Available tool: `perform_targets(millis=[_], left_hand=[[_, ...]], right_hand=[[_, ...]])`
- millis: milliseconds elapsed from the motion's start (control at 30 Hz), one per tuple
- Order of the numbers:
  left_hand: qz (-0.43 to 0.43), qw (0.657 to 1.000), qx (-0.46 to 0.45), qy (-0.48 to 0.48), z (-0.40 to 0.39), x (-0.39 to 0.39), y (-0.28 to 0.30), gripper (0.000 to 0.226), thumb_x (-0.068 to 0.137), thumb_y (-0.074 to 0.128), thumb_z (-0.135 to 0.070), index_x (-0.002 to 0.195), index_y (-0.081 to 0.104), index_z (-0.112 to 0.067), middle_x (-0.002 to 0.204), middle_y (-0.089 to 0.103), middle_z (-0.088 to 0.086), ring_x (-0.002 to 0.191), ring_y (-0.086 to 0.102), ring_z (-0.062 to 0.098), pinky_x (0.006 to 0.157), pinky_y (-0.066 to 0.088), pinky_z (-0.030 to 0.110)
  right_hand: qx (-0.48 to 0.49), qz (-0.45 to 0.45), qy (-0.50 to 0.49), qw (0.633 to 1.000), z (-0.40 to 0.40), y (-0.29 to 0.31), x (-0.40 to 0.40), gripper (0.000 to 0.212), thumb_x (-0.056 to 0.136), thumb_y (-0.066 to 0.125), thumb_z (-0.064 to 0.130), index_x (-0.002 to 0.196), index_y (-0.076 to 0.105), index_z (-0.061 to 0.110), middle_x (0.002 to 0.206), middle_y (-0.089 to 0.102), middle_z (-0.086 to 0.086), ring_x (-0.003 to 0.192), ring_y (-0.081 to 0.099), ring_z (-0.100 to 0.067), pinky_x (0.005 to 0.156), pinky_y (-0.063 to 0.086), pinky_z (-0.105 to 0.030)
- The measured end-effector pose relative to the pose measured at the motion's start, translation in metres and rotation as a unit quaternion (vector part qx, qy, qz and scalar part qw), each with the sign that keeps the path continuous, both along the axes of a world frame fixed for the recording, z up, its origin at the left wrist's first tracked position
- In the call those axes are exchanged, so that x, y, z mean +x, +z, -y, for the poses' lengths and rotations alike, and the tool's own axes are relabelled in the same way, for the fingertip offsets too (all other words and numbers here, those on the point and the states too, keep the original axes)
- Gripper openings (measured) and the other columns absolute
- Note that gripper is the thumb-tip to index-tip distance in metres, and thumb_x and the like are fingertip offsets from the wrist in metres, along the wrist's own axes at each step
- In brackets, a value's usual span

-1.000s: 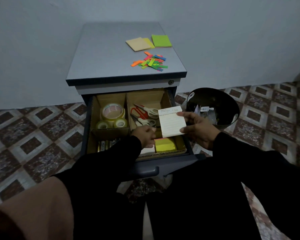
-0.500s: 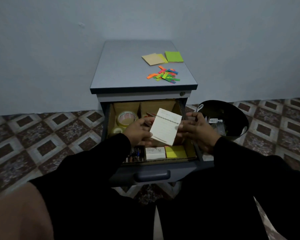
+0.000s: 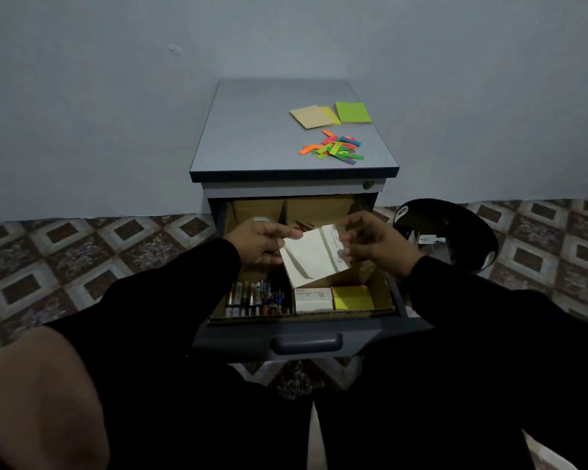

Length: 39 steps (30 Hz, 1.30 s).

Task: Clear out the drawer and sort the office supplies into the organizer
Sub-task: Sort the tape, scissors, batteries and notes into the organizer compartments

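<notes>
dim room, plain grey wall [image 3: 82,113], patterned tile floor [image 3: 65,252].

Two hands [image 3: 262,242], one white pad [image 3: 314,257], three sticky-note pads [image 3: 330,115] on top.

Hands: left hand [image 3: 258,240] and right hand [image 3: 370,239] both pinch a white notepad [image 3: 314,257], tilted, above the open drawer [image 3: 302,340].
Organizer [image 3: 381,286]: cardboard; front compartments hold batteries [image 3: 252,298], a white pad [image 3: 313,300] and a yellow pad [image 3: 352,297].
Cabinet top [image 3: 252,137]: sticky notes [image 3: 331,113], colored tabs [image 3: 335,149].
Floor: black bowl [image 3: 455,225] beside the cabinet, at the right.
</notes>
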<state>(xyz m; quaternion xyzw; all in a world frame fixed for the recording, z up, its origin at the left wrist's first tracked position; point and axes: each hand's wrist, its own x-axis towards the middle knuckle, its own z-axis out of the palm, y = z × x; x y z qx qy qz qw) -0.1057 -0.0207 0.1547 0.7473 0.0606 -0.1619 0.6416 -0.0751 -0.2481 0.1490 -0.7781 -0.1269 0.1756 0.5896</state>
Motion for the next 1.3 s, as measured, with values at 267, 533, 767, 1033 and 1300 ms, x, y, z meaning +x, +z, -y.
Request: perform_targets(millis=[267,533,767,1033,1300], left_hand=[[0.000,1.000,0.010,0.005,0.003,0.006,-0.003,0.028,0.094,0.045,0.003,0.106,0.064,-0.013,0.103,0.062,0.001,0.089,0.059,0.010,0.058,0.052,0.012],[0.086,0.987,0.113,0.078,0.009,0.001,-0.036,0.040,0.090,0.058,-0.009,0.130,0.053,-0.013,0.108,0.062,0.011,0.086,0.056,0.014,0.074,0.052,0.023],[0.155,0.851,0.485,-0.128,0.006,-0.015,-0.084,0.093,0.072,0.056,-0.068,0.148,0.023,-0.027,0.153,0.027,0.007,0.140,0.021,0.026,0.113,0.021,0.044],[0.115,0.833,0.520,-0.151,0.006,-0.020,-0.099,0.081,0.083,0.051,-0.063,0.148,0.008,-0.039,0.159,-0.004,-0.005,0.145,-0.011,0.019,0.114,-0.005,0.055],[0.128,0.847,0.499,-0.132,0.006,-0.022,-0.102,0.089,0.064,0.037,-0.064,0.147,0.016,-0.039,0.158,0.002,-0.008,0.145,-0.007,0.018,0.114,-0.001,0.054]], right_hand=[[-0.011,0.008,0.021,1.000,0.006,-0.012,0.004,0.037,0.081,0.059,-0.012,0.098,0.053,0.021,0.094,0.060,-0.003,0.093,0.060,-0.019,0.071,0.056,-0.031],[0.030,-0.036,-0.002,0.999,0.019,-0.030,0.004,0.039,0.079,0.055,-0.018,0.096,0.055,0.017,0.091,0.060,-0.008,0.090,0.061,-0.019,0.070,0.057,-0.025],[-0.008,-0.062,-0.021,0.998,0.029,-0.057,0.003,0.039,0.079,0.057,-0.019,0.094,0.054,0.017,0.087,0.062,-0.006,0.094,0.061,-0.025,0.086,0.053,-0.043],[-0.029,-0.084,-0.004,0.996,0.025,-0.078,-0.001,0.039,0.079,0.054,-0.021,0.091,0.054,0.017,0.080,0.059,-0.005,0.068,0.064,-0.007,0.054,0.054,-0.023],[-0.064,-0.087,-0.004,0.994,0.007,-0.092,0.002,0.038,0.079,0.054,-0.022,0.104,0.050,0.007,0.079,0.052,-0.004,0.066,0.058,-0.008,0.047,0.050,-0.017]])
